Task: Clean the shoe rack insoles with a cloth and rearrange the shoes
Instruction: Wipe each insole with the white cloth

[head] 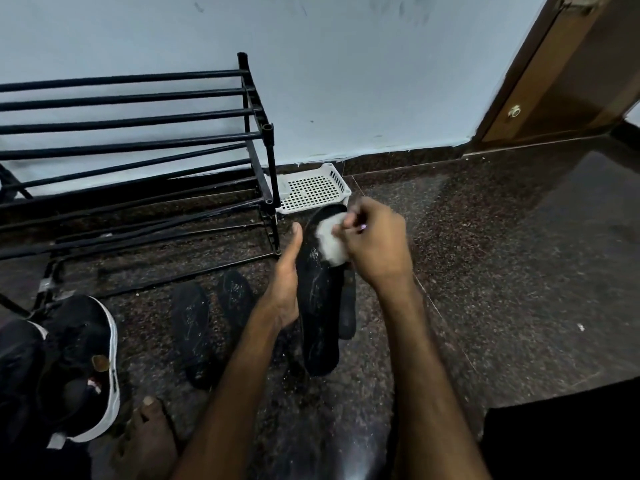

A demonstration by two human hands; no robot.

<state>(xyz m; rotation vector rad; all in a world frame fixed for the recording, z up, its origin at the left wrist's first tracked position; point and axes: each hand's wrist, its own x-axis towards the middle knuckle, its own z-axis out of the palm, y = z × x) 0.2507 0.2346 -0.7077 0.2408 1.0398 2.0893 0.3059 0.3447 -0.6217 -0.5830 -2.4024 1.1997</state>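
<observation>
Insole [320, 306]: your left hand [282, 289] grips its left edge, thumb laid along it.
Cloth [330, 245]: your right hand [375, 244] pinches it against the insole's far end.

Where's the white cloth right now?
Head view, centre: white cloth bunched in the right hand, against the far end of the black insole the left hand holds, near the white tray.

A home's entrance corner: a metal shoe rack [138, 133] stands against a painted wall [346, 81], left of the left hand [284, 282]. Beyond the right hand [374, 244], a wooden door [571, 81] (round knob [515, 111]) meets dark speckled stone floor [519, 237].
</observation>
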